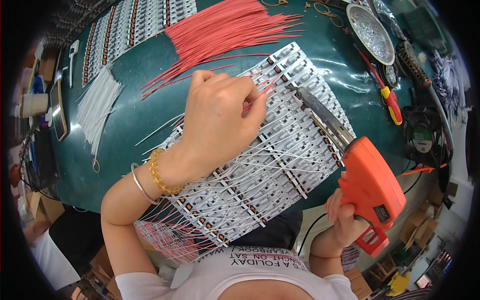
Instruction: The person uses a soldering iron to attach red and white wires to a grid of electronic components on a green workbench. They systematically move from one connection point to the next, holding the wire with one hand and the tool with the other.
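My left hand hangs over the panel of small grey boards, its fingers pinching thin red wire, an end of which pokes out toward the panel's far edge; my right hand has its fingers curled round the grip of an orange soldering gun, its tip near that wire end. White wires trail across the panel; on the green surface beyond lies a fanned red wire bundle.
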Tool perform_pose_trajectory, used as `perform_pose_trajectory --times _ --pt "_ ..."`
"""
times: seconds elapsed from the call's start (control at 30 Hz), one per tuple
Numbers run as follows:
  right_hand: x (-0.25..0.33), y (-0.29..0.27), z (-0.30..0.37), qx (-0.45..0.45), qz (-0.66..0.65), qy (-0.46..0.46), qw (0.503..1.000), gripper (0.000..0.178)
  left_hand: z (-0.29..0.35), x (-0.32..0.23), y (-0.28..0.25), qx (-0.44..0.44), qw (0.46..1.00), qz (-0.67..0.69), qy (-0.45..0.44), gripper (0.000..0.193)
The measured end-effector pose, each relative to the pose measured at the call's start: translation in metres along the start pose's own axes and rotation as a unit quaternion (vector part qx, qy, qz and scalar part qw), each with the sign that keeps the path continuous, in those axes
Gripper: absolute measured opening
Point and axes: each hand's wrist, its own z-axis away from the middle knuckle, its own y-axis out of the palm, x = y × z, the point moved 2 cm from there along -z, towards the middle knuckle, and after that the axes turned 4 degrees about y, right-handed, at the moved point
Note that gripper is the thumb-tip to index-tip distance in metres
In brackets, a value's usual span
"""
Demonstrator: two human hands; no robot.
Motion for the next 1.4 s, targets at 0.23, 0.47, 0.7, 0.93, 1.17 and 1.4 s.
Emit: perform_pose_trajectory --times 0.23,0.47,0.7,0.93,1.17,1.4 --pt "-0.004 -0.003 0.003 0.0 -0.034 -0.02 0.999 0.074 -0.004 -0.001 -0.011 -0.066 0.993 -0.049 0.08 0.012" --pt "0.01 -0.001 0.005 -0.002 -0.086 0.031 0.996 0.076 -0.001 -0.015 -0.01 0.016 0.999 0.042 -0.026 0.01" --pt "-0.006 -0.005 0.009 0.012 -0.035 0.019 0.999 0.073 0.003 -0.011 0.0 0.013 1.0 0.013 -0.007 0.014" --pt "-0.007 -0.004 0.007 0.017 -0.006 0.009 1.0 0.066 0.003 -0.01 0.001 0.018 1.0 0.017 -0.005 0.014" --pt "-0.004 -0.006 0.009 -0.01 0.019 -0.022 1.0 0.068 0.003 -0.01 0.0 0.018 1.0 0.011 0.0 0.013" --pt "-0.002 -0.005 0.009 0.007 -0.027 -0.014 1.0 0.072 0.003 -0.009 0.002 0.018 1.0 0.003 -0.001 0.013"
